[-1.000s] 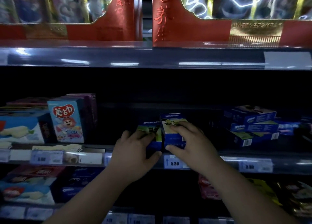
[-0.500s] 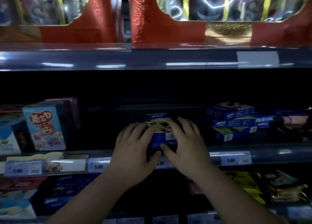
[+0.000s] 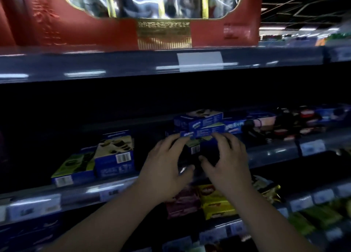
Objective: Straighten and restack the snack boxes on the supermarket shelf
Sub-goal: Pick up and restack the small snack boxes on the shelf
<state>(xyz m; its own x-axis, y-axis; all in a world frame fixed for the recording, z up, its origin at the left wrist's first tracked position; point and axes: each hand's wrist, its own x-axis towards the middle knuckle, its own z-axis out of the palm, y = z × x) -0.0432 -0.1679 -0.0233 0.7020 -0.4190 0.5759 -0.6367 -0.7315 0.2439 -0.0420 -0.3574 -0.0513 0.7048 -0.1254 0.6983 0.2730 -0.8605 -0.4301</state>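
Both hands are reaching to a stack of blue snack boxes (image 3: 201, 127) on the middle shelf (image 3: 273, 153), slightly to 1 o'clock from the frame centre. The left hand (image 3: 167, 168) and the right hand (image 3: 226, 162) are curling around the lowest box (image 3: 195, 148), but I cannot tell if they are gripping it already. The boxes are probably light, stiff cardboard that dents easily, so holding the short ends seems safest. Two more boxes (image 3: 100, 158) are standing at 8 o'clock.

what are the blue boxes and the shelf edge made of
Blue boxes: likely printed cardboard with a slight gloss; sharp folded corners, flat panels, barcodes. Shelf edge: looks like smooth grey metal or plastic, glossy; it mirrors the ceiling lights in streaks. Blur leaves it open.
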